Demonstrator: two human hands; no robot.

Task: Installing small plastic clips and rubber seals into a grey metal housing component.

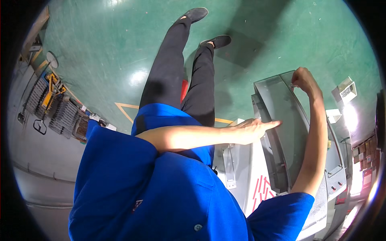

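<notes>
A long grey metal panel [295, 148] with a raised frame lies to my right on a white work surface. My left hand [251, 130] reaches across my body to it, its index finger stretched out over the panel's left part, the other fingers partly bent. Whether the fingertip touches the panel I cannot tell. My right hand [305, 82] is at the panel's far end, fingers bent and pressed together by the corner of the frame. What lies between those fingers is too small and hidden to name.
Several red strips [261, 188] show on the white surface beside a slim grey metal bracket [229, 166]. White box-shaped parts [345, 90] are at the right on the green floor [120, 48]. A yellow hand truck [50, 92] and stacked grey metal parts [64, 116] stand at the left.
</notes>
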